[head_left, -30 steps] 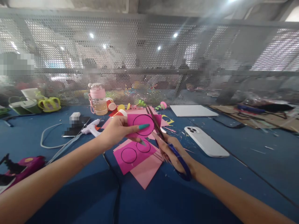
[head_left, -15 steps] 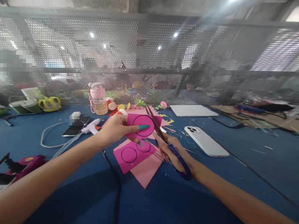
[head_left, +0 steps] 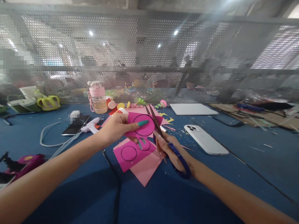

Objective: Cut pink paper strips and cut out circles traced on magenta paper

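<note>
My left hand [head_left: 119,127] pinches a magenta paper piece [head_left: 149,128] with a black circle drawn on it, thumb on top. In my right hand [head_left: 173,147] are scissors with blue handles [head_left: 181,160]; their dark blades stand slightly apart at the right edge of the circle. Below the hands, a magenta sheet [head_left: 128,161] with two drawn circles lies on a light pink sheet [head_left: 146,175]. My left fingertips hang over its upper circle.
A white phone [head_left: 206,140] lies to the right, a white sheet [head_left: 193,109] behind it. On the left are a glue gun [head_left: 91,125], a black phone [head_left: 76,125] and a pink bottle [head_left: 98,98]. Cardboard [head_left: 233,112] lies far right; a perforated metal screen [head_left: 144,62] stands behind.
The scissor blades have shifted very slightly against the paper and look a little further apart. Both hands keep nearly the same place and hold.
</note>
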Available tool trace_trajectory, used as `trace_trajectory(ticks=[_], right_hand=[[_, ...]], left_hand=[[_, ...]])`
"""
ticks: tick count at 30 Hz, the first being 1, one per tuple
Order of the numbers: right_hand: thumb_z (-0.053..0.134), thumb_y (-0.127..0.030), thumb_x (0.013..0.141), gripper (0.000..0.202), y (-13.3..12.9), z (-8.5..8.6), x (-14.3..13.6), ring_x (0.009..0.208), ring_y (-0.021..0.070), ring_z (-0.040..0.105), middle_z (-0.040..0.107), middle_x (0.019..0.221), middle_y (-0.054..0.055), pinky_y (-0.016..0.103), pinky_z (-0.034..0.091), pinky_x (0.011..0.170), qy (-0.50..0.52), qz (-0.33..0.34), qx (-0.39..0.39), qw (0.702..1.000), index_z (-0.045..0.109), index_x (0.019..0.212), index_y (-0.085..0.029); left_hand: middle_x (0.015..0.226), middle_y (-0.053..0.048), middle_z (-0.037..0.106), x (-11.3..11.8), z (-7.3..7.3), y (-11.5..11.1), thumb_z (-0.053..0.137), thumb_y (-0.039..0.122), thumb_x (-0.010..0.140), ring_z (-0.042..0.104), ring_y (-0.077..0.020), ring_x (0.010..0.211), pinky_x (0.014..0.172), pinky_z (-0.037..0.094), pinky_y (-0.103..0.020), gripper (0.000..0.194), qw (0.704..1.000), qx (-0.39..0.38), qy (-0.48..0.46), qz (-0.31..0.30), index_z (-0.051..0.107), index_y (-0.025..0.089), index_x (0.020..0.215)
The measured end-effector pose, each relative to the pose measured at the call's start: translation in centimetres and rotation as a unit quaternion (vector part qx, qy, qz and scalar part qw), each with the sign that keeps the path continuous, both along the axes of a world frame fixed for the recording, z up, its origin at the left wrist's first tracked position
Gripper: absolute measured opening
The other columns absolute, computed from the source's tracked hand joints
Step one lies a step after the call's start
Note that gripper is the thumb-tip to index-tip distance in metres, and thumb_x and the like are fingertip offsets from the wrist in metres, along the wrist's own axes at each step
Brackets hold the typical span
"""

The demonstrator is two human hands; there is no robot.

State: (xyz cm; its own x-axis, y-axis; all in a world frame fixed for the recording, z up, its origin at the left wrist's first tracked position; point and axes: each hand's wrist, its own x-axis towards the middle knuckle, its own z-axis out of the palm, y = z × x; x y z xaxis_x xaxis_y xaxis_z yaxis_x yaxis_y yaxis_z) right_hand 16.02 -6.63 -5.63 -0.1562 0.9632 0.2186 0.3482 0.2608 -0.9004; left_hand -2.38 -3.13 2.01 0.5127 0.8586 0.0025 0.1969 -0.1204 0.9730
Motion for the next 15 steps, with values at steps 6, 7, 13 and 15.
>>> trace_trajectory(ticks=[6, 7, 13, 15], right_hand=[[0.046, -0.061, 0.074, 0.040, 0.03, -0.08, 0.01, 0.038, 0.0121, 0.049, 0.042, 0.045, -0.005, 0.024, 0.038, 0.038, -0.007, 0.007, 0.025, 1.000, 0.047, 0.075, -0.021], [0.046, -0.061, 0.074, 0.040, 0.04, -0.10, 0.02, 0.038, 0.0122, 0.049, 0.042, 0.045, -0.005, 0.024, 0.038, 0.038, -0.010, 0.007, 0.028, 1.000, 0.047, 0.075, -0.021], [0.045, -0.059, 0.076, 0.039, 0.07, -0.26, 0.14, 0.040, 0.0121, 0.050, 0.041, 0.045, -0.005, 0.023, 0.038, 0.039, -0.025, -0.002, 0.043, 0.999, 0.048, 0.074, -0.020], [0.045, -0.058, 0.077, 0.038, 0.08, -0.27, 0.18, 0.041, 0.0119, 0.050, 0.042, 0.046, -0.004, 0.023, 0.038, 0.040, -0.031, -0.006, 0.046, 0.998, 0.049, 0.074, -0.020]], left_hand=[[0.049, -0.002, 0.064, -0.17, -0.12, 0.13, 0.063, 0.025, 0.074, 0.060, -0.0084, 0.042, 0.046, 0.046, -0.016, 0.022, 1.000, 0.017, 0.017, 0.000, 0.059, 0.010, 0.058], [0.050, -0.002, 0.064, -0.24, -0.13, 0.15, 0.063, 0.025, 0.073, 0.060, -0.0088, 0.043, 0.046, 0.046, -0.017, 0.022, 1.000, 0.021, 0.021, 0.003, 0.060, 0.010, 0.059], [0.054, -0.003, 0.065, -0.51, -0.17, 0.39, 0.066, 0.029, 0.071, 0.061, -0.0110, 0.043, 0.048, 0.050, -0.022, 0.021, 0.999, 0.028, 0.014, -0.012, 0.063, 0.009, 0.066], [0.052, -0.002, 0.064, -0.50, -0.17, 0.45, 0.066, 0.028, 0.070, 0.059, -0.0104, 0.041, 0.045, 0.050, -0.021, 0.020, 1.000, 0.026, 0.010, -0.013, 0.064, 0.009, 0.067]])
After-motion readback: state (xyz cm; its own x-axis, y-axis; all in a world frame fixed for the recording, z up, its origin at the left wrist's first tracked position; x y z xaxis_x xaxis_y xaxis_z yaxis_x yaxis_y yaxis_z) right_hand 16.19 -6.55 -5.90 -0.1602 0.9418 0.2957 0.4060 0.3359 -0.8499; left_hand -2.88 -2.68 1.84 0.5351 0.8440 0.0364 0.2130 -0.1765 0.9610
